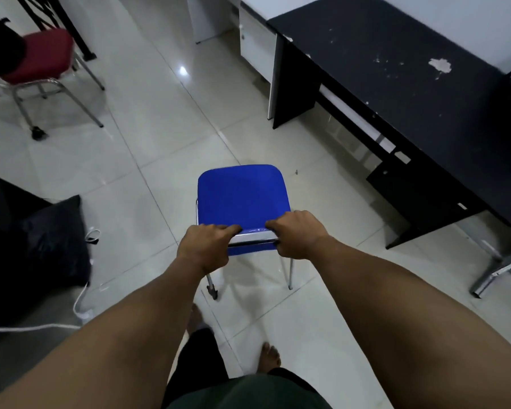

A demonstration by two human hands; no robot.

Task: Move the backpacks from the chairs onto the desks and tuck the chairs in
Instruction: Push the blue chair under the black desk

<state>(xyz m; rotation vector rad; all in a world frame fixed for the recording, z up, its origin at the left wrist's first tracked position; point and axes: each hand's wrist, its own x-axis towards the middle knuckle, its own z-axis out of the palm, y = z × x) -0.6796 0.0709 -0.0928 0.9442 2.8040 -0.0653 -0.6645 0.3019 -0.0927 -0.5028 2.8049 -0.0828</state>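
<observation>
Blue chair (242, 196), seat away, both hands' grip on backrest.

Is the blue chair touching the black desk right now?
Apart. The head view shows bare floor tiles between the blue chair and the black desk.

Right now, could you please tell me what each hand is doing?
Left hand: closed on the top of the blue chair backrest.
Right hand: closed on the same backrest top, beside the left.
</observation>
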